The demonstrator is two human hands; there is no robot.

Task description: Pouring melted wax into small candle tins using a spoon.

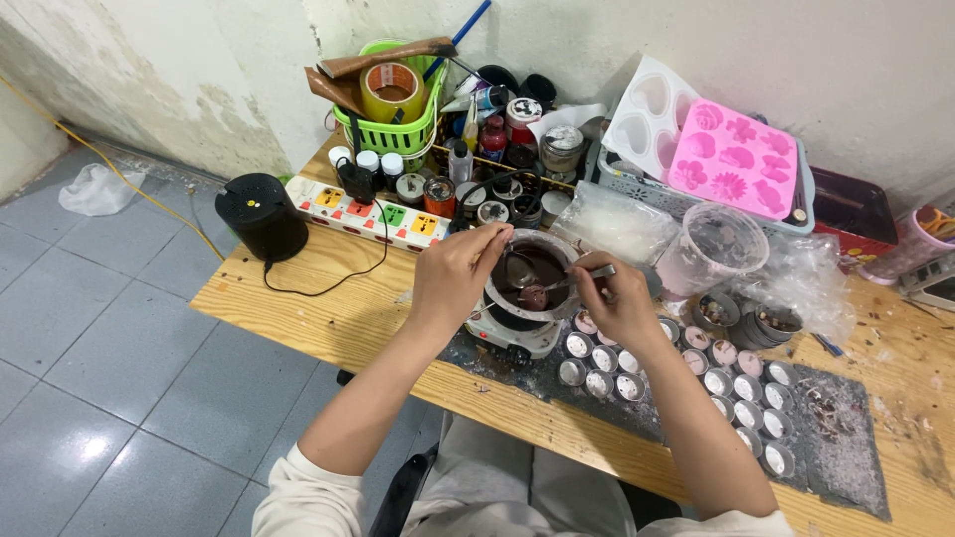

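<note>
A small metal pot (537, 310) of dark brown liquid sits on a little white electric stove (512, 336) on the wooden table (328, 298). My left hand (456, 276) grips the pot's rim on its left side. My right hand (617, 298) holds a metal spoon (582, 275) whose end dips into the liquid. Several small round metal cups (602, 358) with pale filling stand in rows just right of the stove, on a dark mat (846, 438).
A power strip (368, 214) and a black round device (262, 214) lie at the left. A green basket (393, 129) with tape and tools, jars, a pink mould (738, 159), a white heart mould (652, 114) and a clear plastic cup (714, 249) crowd the back.
</note>
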